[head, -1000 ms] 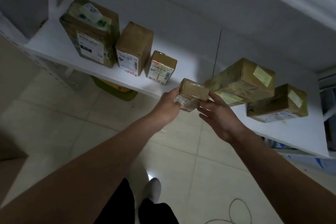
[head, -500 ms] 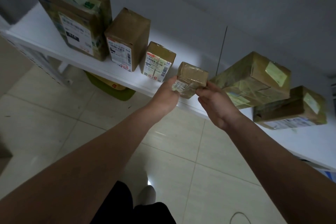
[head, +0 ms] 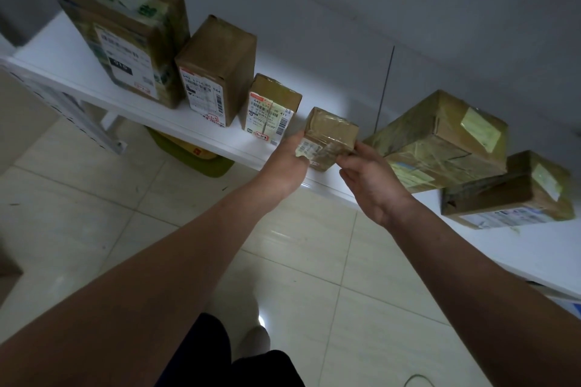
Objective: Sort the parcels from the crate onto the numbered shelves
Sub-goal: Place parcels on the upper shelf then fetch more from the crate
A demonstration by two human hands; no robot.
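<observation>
A small taped cardboard parcel (head: pixel 330 135) stands at the front edge of the white shelf (head: pixel 220 140). My left hand (head: pixel 287 165) grips its left side, thumb on the labelled front. My right hand (head: pixel 369 181) pinches its right lower corner with the fingertips. On the shelf to the left stand three upright parcels: a large one (head: pixel 129 38), a medium one (head: pixel 217 69) and a small one (head: pixel 272 110). To the right lie a big taped parcel (head: pixel 440 138) and a flatter parcel (head: pixel 509 192).
A grey wall runs behind the shelf. Below the shelf sits a green and yellow object (head: pixel 191 154) on the pale tiled floor (head: pixel 94 214). A shelf upright (head: pixel 75 113) stands at the left. My shoe (head: pixel 254 341) and a cable (head: pixel 418 380) are at the bottom.
The small parcel moved from in front of the shelf edge onto the shelf, next to the small upright parcel. Both hands stayed on it. The view shifted closer and rightward.
</observation>
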